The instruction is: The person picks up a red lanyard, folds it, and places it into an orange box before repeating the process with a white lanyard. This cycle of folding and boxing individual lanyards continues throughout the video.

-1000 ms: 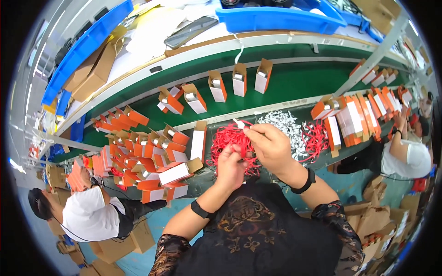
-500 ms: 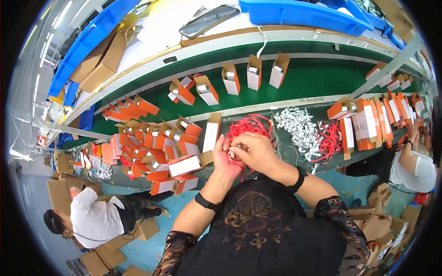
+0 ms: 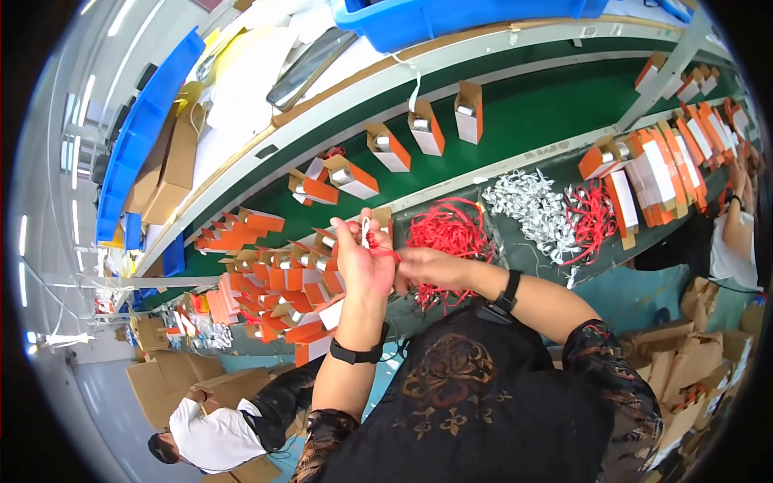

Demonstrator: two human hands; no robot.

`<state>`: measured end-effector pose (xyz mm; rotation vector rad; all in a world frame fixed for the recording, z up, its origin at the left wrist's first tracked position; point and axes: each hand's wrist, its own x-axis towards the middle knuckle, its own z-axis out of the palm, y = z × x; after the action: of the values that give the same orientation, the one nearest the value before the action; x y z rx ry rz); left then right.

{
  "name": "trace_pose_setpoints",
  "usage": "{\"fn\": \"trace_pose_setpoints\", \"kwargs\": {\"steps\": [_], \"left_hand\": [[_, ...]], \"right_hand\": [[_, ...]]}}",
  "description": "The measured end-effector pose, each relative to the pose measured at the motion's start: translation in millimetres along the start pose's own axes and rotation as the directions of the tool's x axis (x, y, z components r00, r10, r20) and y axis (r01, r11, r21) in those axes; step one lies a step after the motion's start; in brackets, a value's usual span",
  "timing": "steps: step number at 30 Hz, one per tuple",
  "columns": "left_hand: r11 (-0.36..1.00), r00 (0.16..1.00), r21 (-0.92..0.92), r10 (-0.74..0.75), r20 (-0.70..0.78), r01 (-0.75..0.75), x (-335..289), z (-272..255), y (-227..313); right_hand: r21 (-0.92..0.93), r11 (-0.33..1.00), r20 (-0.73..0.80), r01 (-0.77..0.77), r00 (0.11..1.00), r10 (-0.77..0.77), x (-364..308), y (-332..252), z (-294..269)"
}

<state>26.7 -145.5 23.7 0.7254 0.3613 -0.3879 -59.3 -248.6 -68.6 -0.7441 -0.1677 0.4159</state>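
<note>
Item in hand: a small white tag [image 3: 365, 231] on a red string [image 3: 385, 253], now lifted off the red string pile [image 3: 447, 233] and pinched by the left hand [image 3: 361, 262], the right hand [image 3: 427, 266] closed on the string beside it, threading judged under way.

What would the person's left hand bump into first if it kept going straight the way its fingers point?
The left hand points up and away, holding a small white tag. Straight on it would probably first meet the open orange box just beyond its fingertips, though depth is hard to judge.
</note>
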Motion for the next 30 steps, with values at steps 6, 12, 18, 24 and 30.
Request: {"fn": "trace_pose_setpoints", "kwargs": {"steps": [6, 12, 18, 24, 30], "left_hand": [[0.996, 0.988, 0.037, -0.091, 0.128, 0.087, 28.9, -87.0, -17.7], [0.915, 0.918, -0.117, -0.37, 0.141, 0.387, -5.4, -74.9, -44.8], [0.849, 0.887, -0.271, -0.399, 0.234, 0.453, -26.5, -45.7, -15.3], [0.915, 0.945, -0.234, -0.32, 0.072, 0.328, 13.2, -60.0, -10.1], [0.969, 0.991, -0.245, -0.028, -0.129, -0.004, 136.6, -75.5, 95.5]], "right_hand": [[-0.806, 0.591, -0.369, -0.019, 0.796, -0.479, -15.2, -46.3, 66.1], [-0.987, -0.005, 0.124, 0.161, 0.74, -0.661, 16.7, -47.0, 56.2], [-0.962, -0.261, 0.231, 0.078, 0.738, -0.634, 38.9, -47.3, 63.8], [-0.997, -0.038, -0.017, -0.067, 0.671, -0.741, 68.6, -56.8, 55.1], [-0.976, 0.201, -0.195, -0.08, 0.728, -0.658, 48.7, -63.7, -8.3]]}}
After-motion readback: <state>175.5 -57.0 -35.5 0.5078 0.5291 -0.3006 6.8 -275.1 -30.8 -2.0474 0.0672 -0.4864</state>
